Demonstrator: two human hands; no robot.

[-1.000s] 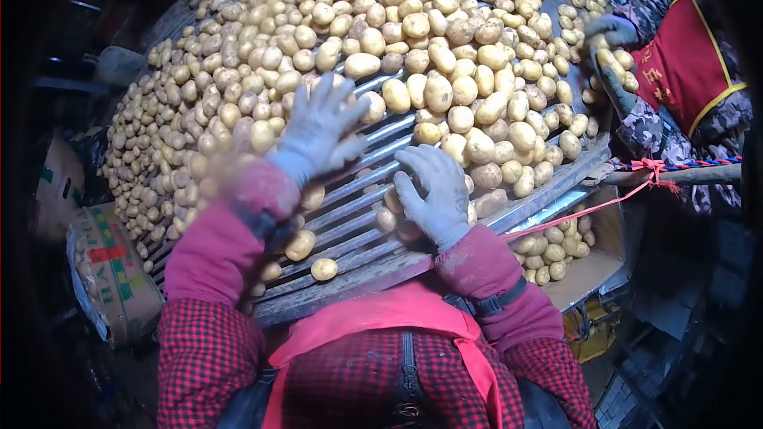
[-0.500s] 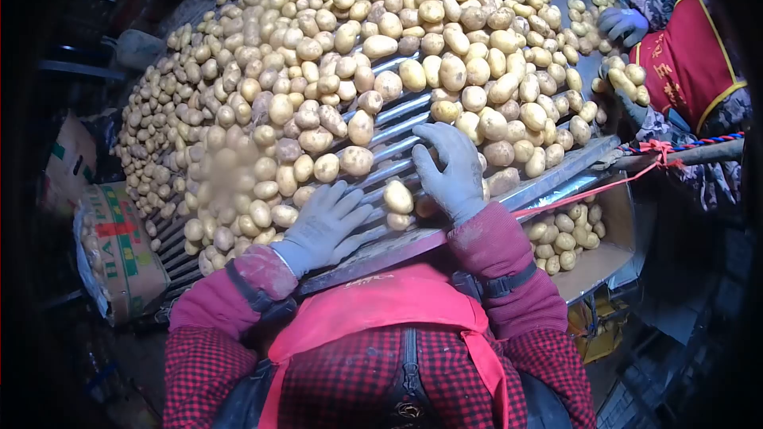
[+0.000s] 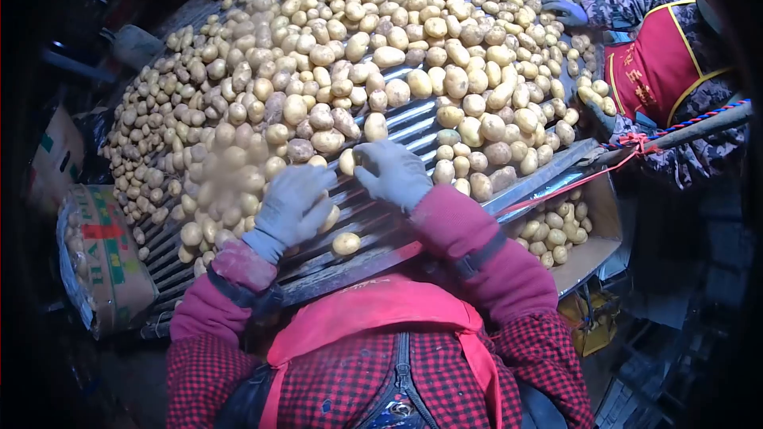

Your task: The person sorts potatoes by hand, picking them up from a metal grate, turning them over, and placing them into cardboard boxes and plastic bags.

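Potatoes (image 3: 389, 56) cover a sloping rack of metal bars (image 3: 421, 123). My left hand (image 3: 290, 206), in a grey glove, lies over potatoes at the near side, fingers stretched out. One potato (image 3: 329, 218) sits beside its thumb, partly covered. My right hand (image 3: 393, 175), also gloved, reaches left across the bars. Its thumb and fingers curl around the edge of a potato (image 3: 347, 162). A single potato (image 3: 346, 244) rests on the bars between my forearms.
A carton (image 3: 588, 250) holding potatoes stands below the rack's right edge. Another printed carton (image 3: 111, 258) is at the left. Across the right side, a co-worker in a red apron (image 3: 648, 71) has a gloved hand (image 3: 564, 11) by the potatoes. A pole (image 3: 707, 123) with rope juts in.
My right hand has moved left and curled at a potato. My left hand has shifted slightly left and up. Loose potatoes near the front edge have moved; the co-worker's hands have shifted.
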